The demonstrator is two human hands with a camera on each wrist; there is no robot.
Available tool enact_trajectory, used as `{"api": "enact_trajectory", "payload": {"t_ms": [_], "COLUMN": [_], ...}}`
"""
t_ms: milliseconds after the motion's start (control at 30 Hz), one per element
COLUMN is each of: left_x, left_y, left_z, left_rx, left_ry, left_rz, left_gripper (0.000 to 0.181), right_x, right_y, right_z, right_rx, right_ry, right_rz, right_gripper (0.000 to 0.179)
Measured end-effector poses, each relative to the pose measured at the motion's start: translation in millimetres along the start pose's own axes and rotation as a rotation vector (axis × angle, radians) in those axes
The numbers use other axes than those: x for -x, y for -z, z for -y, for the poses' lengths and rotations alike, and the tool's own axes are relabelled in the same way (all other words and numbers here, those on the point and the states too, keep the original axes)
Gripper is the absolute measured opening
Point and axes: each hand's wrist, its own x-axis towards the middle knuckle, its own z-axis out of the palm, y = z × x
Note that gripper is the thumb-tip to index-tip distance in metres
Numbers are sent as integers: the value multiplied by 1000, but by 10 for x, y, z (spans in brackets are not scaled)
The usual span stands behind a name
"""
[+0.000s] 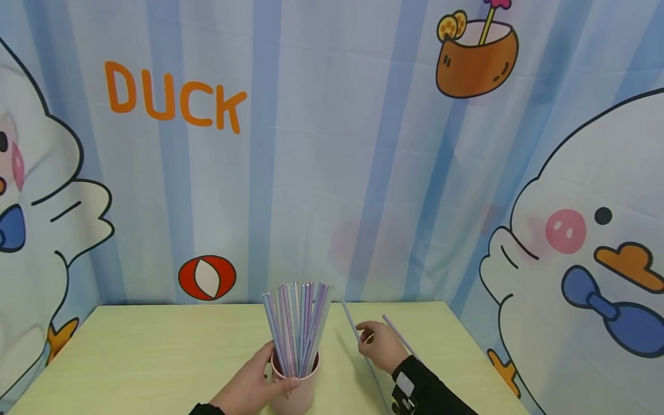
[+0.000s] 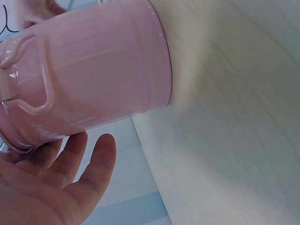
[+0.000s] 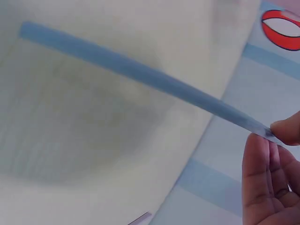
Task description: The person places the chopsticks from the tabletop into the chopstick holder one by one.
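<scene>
A pink metal pail point(image 1: 300, 399) stands on the table with a bundle of pastel drinking straws point(image 1: 298, 328) upright in it. My left hand point(image 1: 254, 379) holds the pail near its rim, thumb across the front and fingers round the left side. In the left wrist view the side handle of the pail point(image 2: 46, 77) shows above the fingers point(image 2: 96, 173). To the right of the pail, my right hand point(image 1: 383, 347) pinches a blue straw point(image 3: 140, 72) between thumb and fingertips. The straw slants down toward the table's near side.
A purple straw point(image 1: 398, 333) lies on the pale wooden table point(image 1: 171, 351), just beyond and right of my right hand. Behind the table's far edge hangs a blue striped curtain point(image 1: 321, 144) with printed ducks.
</scene>
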Motion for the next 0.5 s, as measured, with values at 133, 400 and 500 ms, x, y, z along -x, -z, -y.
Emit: {"api": "enact_trajectory", "payload": {"t_ms": [133, 400, 500], "left_x": [-1, -5, -5], "left_y": [0, 1, 1], "left_z": [4, 14, 8], "left_rx": [-3, 1, 8], "left_ry": [1, -3, -1], "left_rz": [-1, 4, 4], "left_gripper": [100, 100, 100], "right_x": [-59, -172, -221], "right_y": [76, 170, 198], "right_z": [157, 447, 537], "right_rx": [-123, -230, -273], "right_ry": [-16, -12, -35], "right_rz": [-56, -215, -254], "right_gripper": [31, 30, 31]}}
